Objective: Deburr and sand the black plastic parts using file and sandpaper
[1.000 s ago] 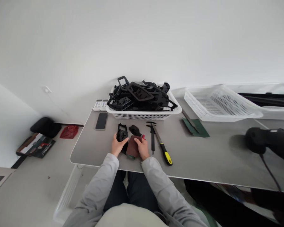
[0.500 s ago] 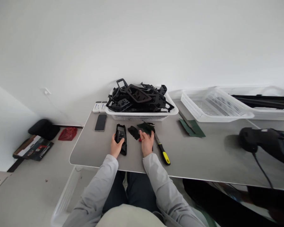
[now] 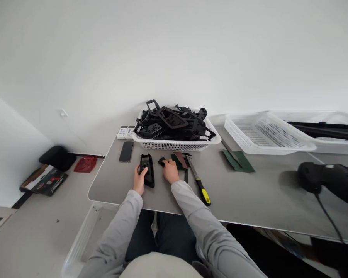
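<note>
My left hand (image 3: 139, 180) is closed around the left edge of a black plastic trim part (image 3: 150, 173), thumb on its face. The part lies lengthwise at the table's front. To its right, my right hand (image 3: 170, 172) reaches down with bent fingers on a small dark scrap of sandpaper (image 3: 161, 161); the fingertips are partly hidden. Against that hand lie a green sandpaper piece (image 3: 179, 165) and a reddish-brown one (image 3: 180, 159). A file with a black and yellow handle (image 3: 204, 194) rests just right of them, beside a thin dark strip (image 3: 186, 176).
Behind the hands, a white basket (image 3: 174, 146) is heaped with black plastic parts (image 3: 174, 119). A phone (image 3: 126, 151) and small white boxes (image 3: 125, 133) sit left. Rightward are green sheets (image 3: 243, 162), another white basket (image 3: 263, 144) and a black corded device (image 3: 309, 177).
My right hand has let go of the green sandpaper, turned palm down and moved left onto the dark scrap. A reddish-brown piece now shows. My left hand keeps the trim part.
</note>
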The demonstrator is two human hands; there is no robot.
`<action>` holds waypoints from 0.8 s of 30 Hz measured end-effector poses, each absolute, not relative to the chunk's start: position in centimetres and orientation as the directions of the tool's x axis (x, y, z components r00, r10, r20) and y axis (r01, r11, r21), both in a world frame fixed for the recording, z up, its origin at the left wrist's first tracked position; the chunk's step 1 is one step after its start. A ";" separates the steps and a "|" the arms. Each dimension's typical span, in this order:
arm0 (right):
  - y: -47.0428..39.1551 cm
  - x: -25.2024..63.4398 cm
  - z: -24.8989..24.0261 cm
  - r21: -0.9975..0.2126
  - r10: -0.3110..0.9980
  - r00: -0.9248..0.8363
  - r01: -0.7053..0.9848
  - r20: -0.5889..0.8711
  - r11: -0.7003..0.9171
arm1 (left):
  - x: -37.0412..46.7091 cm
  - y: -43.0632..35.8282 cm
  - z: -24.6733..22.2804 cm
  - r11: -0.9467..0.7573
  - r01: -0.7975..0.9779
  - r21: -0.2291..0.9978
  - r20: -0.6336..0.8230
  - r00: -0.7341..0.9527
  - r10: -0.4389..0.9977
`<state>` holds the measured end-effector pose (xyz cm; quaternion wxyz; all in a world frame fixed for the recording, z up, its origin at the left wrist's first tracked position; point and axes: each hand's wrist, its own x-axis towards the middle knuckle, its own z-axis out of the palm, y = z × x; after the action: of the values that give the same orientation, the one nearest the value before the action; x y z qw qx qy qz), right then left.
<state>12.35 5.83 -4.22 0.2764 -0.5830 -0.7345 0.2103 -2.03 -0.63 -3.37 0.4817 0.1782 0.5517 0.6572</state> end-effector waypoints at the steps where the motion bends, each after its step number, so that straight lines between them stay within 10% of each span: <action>1: 5.8 12.3 -3.9 -0.638 0.970 -0.174 0.731 0.171 0.243 | -2.0 -0.6 -3.0 0.084 -0.473 0.877 -0.329 -0.466 0.821; 9: 2.2 12.9 -1.7 -0.726 0.764 -0.415 0.288 0.493 0.625 | -1.6 -0.9 1.1 0.189 -0.611 0.769 -0.415 -0.253 0.874; 13: 1.5 12.7 -0.8 -0.761 0.800 -0.246 0.253 0.547 0.598 | -1.5 -1.4 2.0 0.359 -0.577 0.734 -0.484 -0.072 0.872; 19: 2.9 13.9 0.6 -0.978 0.984 0.050 0.128 0.172 0.164 | -2.0 -2.4 1.1 0.063 -0.242 0.968 -0.107 -0.173 0.979; 24: 2.2 13.1 0.6 -0.999 0.988 -0.150 -0.026 -0.035 -0.040 | -0.7 -2.3 -0.6 0.045 -0.488 0.872 -0.065 -0.023 0.998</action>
<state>13.08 2.17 0.63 0.4588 -0.4630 -0.5194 0.5526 -0.67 -2.34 -0.65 0.6140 0.3341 0.3817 0.6047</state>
